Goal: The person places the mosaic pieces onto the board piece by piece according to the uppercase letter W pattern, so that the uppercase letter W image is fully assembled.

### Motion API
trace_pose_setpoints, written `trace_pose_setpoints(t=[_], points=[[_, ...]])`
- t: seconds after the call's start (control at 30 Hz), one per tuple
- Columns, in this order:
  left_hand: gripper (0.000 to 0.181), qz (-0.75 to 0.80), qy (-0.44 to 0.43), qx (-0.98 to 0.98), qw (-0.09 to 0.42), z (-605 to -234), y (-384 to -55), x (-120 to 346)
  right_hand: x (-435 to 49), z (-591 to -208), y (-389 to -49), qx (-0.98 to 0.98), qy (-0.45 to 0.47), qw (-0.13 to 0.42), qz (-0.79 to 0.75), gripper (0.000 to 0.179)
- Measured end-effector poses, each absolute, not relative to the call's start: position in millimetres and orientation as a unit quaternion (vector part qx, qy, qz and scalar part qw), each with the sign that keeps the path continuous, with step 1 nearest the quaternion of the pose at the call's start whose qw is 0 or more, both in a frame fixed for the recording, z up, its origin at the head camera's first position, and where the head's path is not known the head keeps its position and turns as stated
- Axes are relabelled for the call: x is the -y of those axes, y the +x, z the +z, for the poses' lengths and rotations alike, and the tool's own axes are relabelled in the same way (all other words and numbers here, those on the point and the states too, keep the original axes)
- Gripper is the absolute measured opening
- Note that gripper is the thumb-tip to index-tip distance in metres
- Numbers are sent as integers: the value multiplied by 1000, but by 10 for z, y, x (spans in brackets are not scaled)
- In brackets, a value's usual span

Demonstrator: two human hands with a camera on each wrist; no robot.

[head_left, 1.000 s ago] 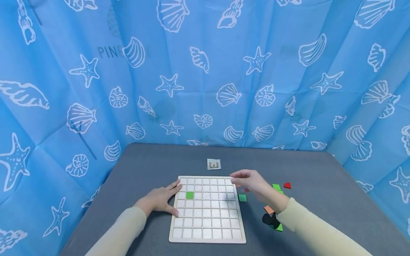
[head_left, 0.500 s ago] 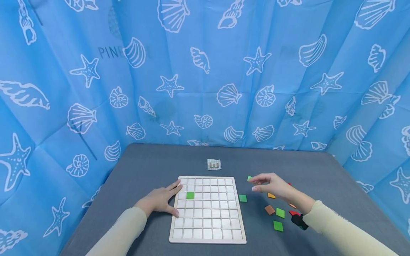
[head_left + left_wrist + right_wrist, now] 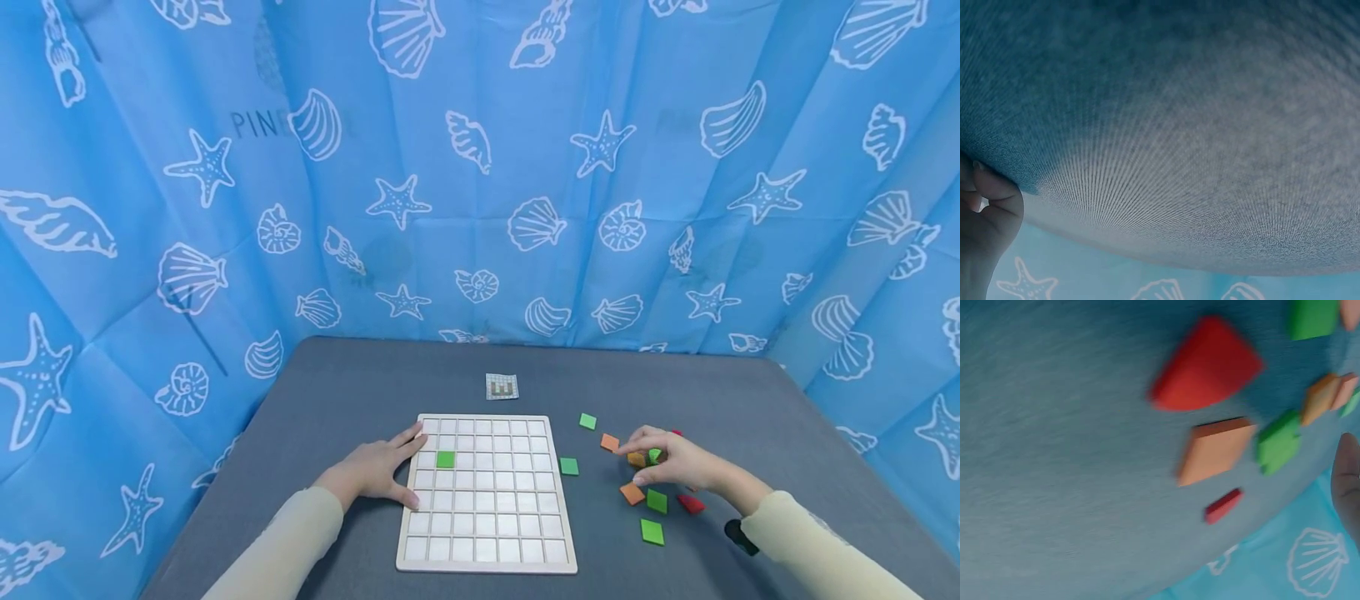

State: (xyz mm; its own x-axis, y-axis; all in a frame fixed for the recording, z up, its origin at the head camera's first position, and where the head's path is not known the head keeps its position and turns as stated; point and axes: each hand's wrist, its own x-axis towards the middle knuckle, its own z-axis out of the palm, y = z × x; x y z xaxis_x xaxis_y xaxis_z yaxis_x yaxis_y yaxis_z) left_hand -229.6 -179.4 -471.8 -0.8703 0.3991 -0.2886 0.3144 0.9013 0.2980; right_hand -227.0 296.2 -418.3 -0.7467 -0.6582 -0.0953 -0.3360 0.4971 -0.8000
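Observation:
A white gridded board [image 3: 484, 502] lies on the table with one green tile [image 3: 446, 459] in a left-hand cell. My left hand [image 3: 372, 467] rests along the board's left edge, fingers spread. To the right, my right hand [image 3: 678, 458] hovers low over loose tiles, thumb and index finger apart with nothing pinched. Its index fingertip is right by an orange tile [image 3: 610, 442]; its thumb is just above another orange tile [image 3: 632, 493]. A yellow-orange tile [image 3: 636, 459] shows between them. In the right wrist view, a red wedge-shaped piece [image 3: 1210, 365] lies beside an orange tile [image 3: 1216, 450].
Green tiles lie nearer the board [image 3: 569, 467] and farther back [image 3: 588, 422]. Another green tile [image 3: 652, 532] is toward the front. A small card [image 3: 502, 387] with a printed grid pattern sits behind the board. A blue shell-print curtain [image 3: 480, 167] hangs behind the table.
My right hand has moved right and toward me, from the board's upper right corner to the loose tiles, uncovering a green and an orange tile. My left hand has stayed put.

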Motion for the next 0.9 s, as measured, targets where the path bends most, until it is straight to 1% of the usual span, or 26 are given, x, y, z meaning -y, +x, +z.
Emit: trace_pose_setpoints(t=[0.17, 0.57, 0.73, 0.9], points=[[107, 121, 186, -959, 178, -4721, -2303, 1803, -3040, -4316, -2248, -855, -295, 204, -375, 39], [106, 124, 186, -958, 179, -4712, -2295, 1803, -3085, -4474, -2219, -886, -288, 179, -316, 36], [106, 121, 185, -960, 173, -4701, -2281, 1793, -3098, -4515, -2228, -897, -290, 167, -290, 31], [106, 120, 187, -959, 173, -4680, -2274, 1791, -3077, -4520, -2220, -903, -296, 152, -273, 21]])
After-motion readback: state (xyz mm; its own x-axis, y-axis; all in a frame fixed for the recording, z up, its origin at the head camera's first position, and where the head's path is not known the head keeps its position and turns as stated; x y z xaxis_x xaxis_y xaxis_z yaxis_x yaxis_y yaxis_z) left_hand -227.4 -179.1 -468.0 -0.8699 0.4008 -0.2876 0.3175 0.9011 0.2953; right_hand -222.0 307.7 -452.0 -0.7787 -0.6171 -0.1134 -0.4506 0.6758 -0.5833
